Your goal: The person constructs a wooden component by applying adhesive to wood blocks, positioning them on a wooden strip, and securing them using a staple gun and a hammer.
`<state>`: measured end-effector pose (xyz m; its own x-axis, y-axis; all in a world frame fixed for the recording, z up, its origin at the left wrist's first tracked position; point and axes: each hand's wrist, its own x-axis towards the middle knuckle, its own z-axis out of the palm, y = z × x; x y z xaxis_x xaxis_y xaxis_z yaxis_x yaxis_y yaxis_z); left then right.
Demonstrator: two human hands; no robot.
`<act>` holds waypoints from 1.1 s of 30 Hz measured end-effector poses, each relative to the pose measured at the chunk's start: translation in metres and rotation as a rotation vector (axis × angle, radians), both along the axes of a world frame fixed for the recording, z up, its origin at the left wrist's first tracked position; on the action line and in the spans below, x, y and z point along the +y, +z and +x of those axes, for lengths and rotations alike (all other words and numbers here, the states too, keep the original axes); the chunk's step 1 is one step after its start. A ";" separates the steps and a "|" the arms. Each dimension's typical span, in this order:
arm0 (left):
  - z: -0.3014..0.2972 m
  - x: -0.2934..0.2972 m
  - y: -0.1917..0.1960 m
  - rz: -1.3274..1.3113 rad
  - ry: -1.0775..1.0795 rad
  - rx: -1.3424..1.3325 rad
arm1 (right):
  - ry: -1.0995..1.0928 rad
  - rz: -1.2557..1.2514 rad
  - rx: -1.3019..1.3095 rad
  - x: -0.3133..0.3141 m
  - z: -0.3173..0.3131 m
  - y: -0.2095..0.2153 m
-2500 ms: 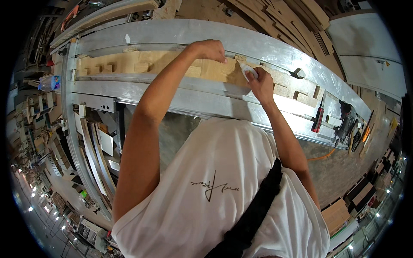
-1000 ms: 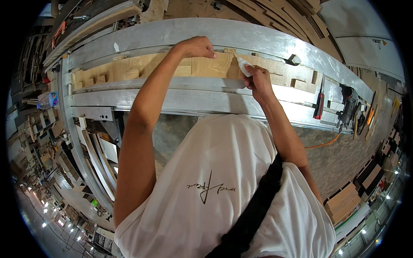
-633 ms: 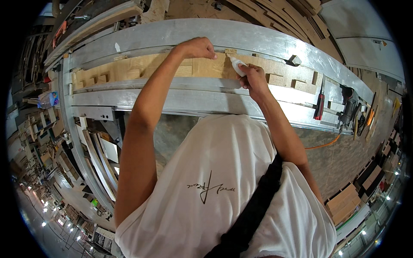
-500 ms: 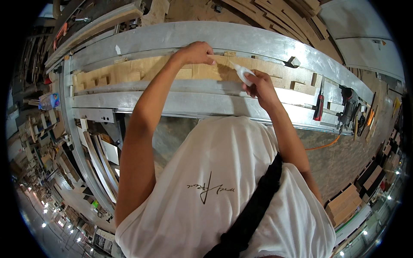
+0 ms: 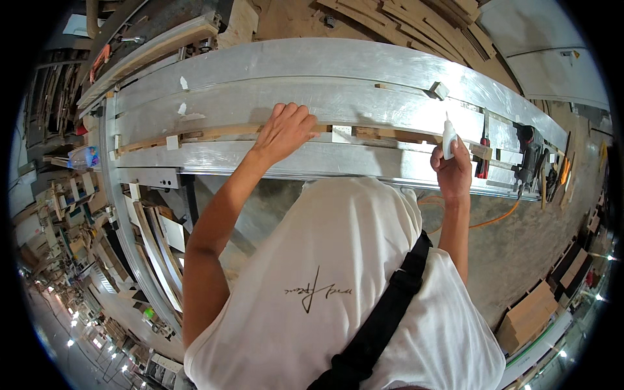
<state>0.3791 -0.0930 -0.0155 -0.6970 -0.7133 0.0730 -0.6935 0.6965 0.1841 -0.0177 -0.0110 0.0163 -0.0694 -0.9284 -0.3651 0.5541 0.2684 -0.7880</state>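
My left hand (image 5: 285, 133) is closed over a long, narrow wooden board (image 5: 227, 132), which shows mostly its thin edge along the metal bench (image 5: 227, 97). Small blocks sit along that board, among them a white one (image 5: 341, 134) just right of my left hand. In my right hand (image 5: 455, 170) is a white squeeze bottle (image 5: 448, 141), held upright with its thin nozzle pointing up and away from me. The bottle is over the right part of the bench, apart from the board. My left fingertips are partly hidden.
A red-handled screwdriver (image 5: 483, 159) and a dark power tool (image 5: 525, 159) lie at the bench's right end, with an orange hose (image 5: 497, 221) below. A small block (image 5: 439, 90) rests on the far rail. Wood sheets (image 5: 416, 23) are stacked beyond.
The board, earlier showing its broad face, has been tipped onto its edge and drawn nearer. My left hand has come nearer; my right hand has moved right, turning the bottle upright.
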 end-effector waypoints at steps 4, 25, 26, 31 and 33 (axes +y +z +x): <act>-0.002 -0.007 0.007 0.027 0.017 0.017 | 0.044 0.000 0.005 0.000 0.006 0.005; -0.237 -0.008 0.107 0.975 0.202 1.750 | 0.297 -0.176 0.345 0.006 0.006 0.055; -0.243 -0.008 0.108 0.967 0.207 1.706 | 0.279 -0.162 0.336 0.005 -0.001 0.058; -0.281 -0.008 0.108 0.876 0.241 1.582 | 0.193 -0.196 0.334 0.004 -0.030 0.061; -0.292 -0.008 0.106 0.777 0.226 1.396 | 0.190 -0.188 0.337 0.002 -0.042 0.061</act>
